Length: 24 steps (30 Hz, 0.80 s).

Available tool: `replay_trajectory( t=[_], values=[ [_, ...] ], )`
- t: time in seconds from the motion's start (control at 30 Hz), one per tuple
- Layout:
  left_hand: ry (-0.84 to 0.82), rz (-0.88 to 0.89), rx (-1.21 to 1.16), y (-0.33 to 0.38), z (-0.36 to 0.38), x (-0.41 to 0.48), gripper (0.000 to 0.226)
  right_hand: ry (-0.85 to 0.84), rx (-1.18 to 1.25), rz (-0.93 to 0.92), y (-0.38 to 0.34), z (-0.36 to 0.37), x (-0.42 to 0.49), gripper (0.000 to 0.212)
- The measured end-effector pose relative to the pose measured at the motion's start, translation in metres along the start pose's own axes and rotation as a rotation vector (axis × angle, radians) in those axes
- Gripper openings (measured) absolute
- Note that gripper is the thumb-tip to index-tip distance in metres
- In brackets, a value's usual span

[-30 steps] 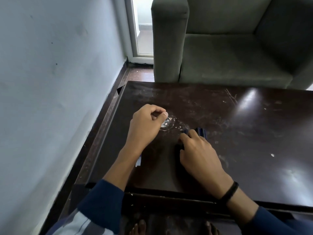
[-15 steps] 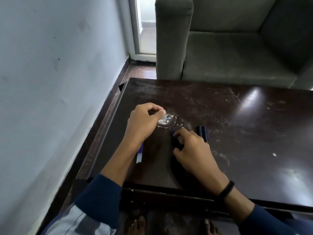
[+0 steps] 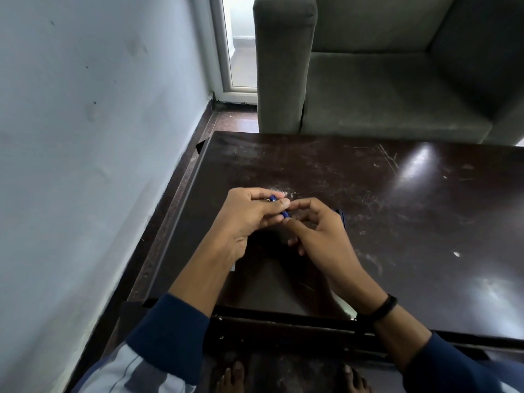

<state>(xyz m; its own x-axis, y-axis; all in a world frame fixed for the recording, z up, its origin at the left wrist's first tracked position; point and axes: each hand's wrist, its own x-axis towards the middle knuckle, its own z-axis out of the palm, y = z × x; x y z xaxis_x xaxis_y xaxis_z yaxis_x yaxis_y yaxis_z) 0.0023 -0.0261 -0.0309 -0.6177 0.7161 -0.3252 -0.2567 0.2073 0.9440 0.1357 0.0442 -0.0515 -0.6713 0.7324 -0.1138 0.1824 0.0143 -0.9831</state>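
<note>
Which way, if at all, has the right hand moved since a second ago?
Yes. The right hand has shifted left, away from the dark blue pieces on the table, to meet the left hand at the small blue piece.

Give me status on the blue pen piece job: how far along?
Done: one blue piece is up off the table. In hand: the left hand grips it while the right hand pinches its end, likely fitting or pulling something. Left: more dark blue parts lie on the table behind the right hand, so it's probably early.
</note>
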Motion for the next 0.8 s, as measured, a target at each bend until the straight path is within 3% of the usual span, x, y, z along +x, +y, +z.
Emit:
replay_trajectory(
  t=[0.17,0.43,0.8],
  values=[
    [0.009,0.012,0.004,0.001,-0.001,-0.003,0.015,-0.073,0.049,0.001,0.001,0.000,0.000,0.014],
    [-0.004,0.034,0.009,-0.001,0.006,-0.006,0.020,-0.032,-0.062,-0.115,0.011,0.002,0.002,0.030],
    [0.009,0.048,0.022,-0.002,0.005,-0.006,0.017,-0.023,-0.178,-0.106,0.010,0.003,-0.004,0.034]
  ],
)
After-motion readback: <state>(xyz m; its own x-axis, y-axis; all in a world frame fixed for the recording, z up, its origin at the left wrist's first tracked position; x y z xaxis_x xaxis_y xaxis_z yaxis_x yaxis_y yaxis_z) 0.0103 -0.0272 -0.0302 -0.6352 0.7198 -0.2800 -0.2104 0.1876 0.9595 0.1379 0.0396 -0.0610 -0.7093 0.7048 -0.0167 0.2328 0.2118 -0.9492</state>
